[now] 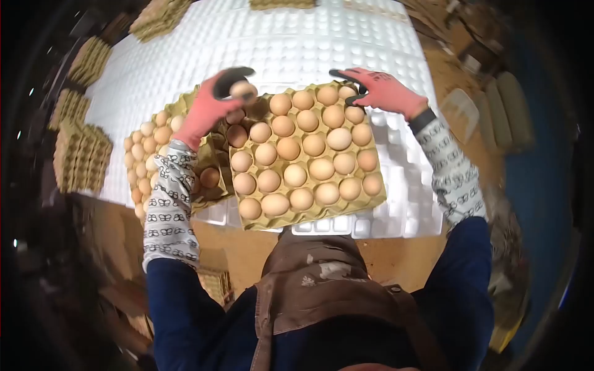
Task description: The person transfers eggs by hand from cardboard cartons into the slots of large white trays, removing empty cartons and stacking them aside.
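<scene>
My left hand (213,102), in a pink and black glove, is closed on a brown egg (243,91) above the back left corner of a pulp egg tray (247,223). An open cell shows just beside that egg. My right hand (377,89), gloved alike, is at the tray's back right corner. Its fingers and thumb are spread around an egg (347,93) that sits in its cell. Brown eggs (288,148) fill most of this tray. Under my left forearm, a second tray (213,151) is partly hidden and holds an egg (210,177).
More eggs (147,145) lie in a tray at the left. Stacks of pulp trays (80,157) line the left side of the white dimpled surface (204,46); another stack (159,18) is farther back. A pale scoop-shaped container (460,114) is off to the right.
</scene>
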`<state>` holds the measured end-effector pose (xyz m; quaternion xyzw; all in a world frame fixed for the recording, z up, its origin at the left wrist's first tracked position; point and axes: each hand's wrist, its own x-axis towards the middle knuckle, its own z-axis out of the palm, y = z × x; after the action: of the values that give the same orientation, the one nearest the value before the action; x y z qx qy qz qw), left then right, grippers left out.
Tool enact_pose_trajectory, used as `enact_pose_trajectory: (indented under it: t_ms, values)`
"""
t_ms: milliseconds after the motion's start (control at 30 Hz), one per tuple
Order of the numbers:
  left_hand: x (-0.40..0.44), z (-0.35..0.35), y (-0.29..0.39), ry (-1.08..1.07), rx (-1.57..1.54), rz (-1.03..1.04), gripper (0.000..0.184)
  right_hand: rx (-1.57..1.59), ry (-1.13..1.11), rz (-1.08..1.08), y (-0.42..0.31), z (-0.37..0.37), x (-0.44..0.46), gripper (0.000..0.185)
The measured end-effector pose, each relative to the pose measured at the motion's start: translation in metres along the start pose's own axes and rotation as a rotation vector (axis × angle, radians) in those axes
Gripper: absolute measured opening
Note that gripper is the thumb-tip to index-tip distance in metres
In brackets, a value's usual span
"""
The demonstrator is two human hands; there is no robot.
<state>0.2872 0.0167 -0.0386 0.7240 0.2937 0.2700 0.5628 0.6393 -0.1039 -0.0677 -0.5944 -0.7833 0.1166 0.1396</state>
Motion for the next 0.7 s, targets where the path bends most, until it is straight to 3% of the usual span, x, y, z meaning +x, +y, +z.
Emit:
enact_pose_trajectory:
  t_ms: [33,67,100,133,167,233,300,333,367,467,500,567,600,633,700]
  values:
    - [0.004,-0.006,-0.007,0.141,-0.266,-0.069,0.047,0.173,-0.301,0.097,0.006,-0.011,0.018,0.066]
    - [0.005,-0.005,-0.023,0.258,0.485,0.255,0.036,0.092,-0.29,0.0,0.009,-0.011,0.024,0.064]
    - [0.002,0.008,-0.026,0.271,0.055,0.233,0.031,0.004,-0.284,-0.093,0.013,-0.012,0.028,0.063]
    - [0.007,0.012,-0.018,0.259,-0.183,-0.015,0.032,-0.082,-0.168,-0.269,0.013,-0.019,0.022,0.06]
    - [0.015,0.013,-0.007,0.239,-0.422,-0.253,0.034,0.043,-0.103,-0.23,0.008,-0.028,0.015,0.049]
    - [0.022,0.044,0.037,-0.066,0.399,-0.328,0.047,0.781,0.149,-0.033,0.031,-0.022,0.006,0.036]
    - [0.029,0.058,0.011,-0.139,0.975,-0.096,0.047,1.368,0.166,-0.002,0.053,-0.018,0.011,0.034]
    - [0.036,0.056,0.004,-0.118,0.865,-0.164,0.048,1.478,0.095,-0.088,0.056,-0.015,0.018,0.039]
    - [0.038,0.047,0.002,-0.132,0.771,-0.219,0.049,1.326,-0.078,0.035,0.057,-0.015,0.023,0.042]
    - [0.033,0.034,0.013,-0.168,0.338,-0.465,0.048,0.42,-0.19,-0.033,-0.016,-0.008,0.038,0.041]
    - [0.026,0.025,-0.011,-0.032,0.101,-0.214,0.046,0.116,-0.155,-0.091,-0.019,0.004,0.042,0.042]
    - [0.022,0.008,-0.013,-0.087,-0.542,-0.321,0.047,0.364,-0.128,-0.093,-0.014,-0.005,0.038,0.044]
    - [0.021,0.028,0.005,0.042,-0.401,-0.224,0.051,0.696,-0.055,-0.024,-0.005,-0.005,0.034,0.044]
    - [0.029,0.027,0.003,-0.053,-0.286,-0.181,0.051,1.03,0.026,0.047,0.001,-0.005,0.027,0.044]
    - [0.049,0.024,-0.002,-0.242,-0.055,-0.077,0.05,1.176,0.0,0.188,0.009,-0.021,0.014,0.044]
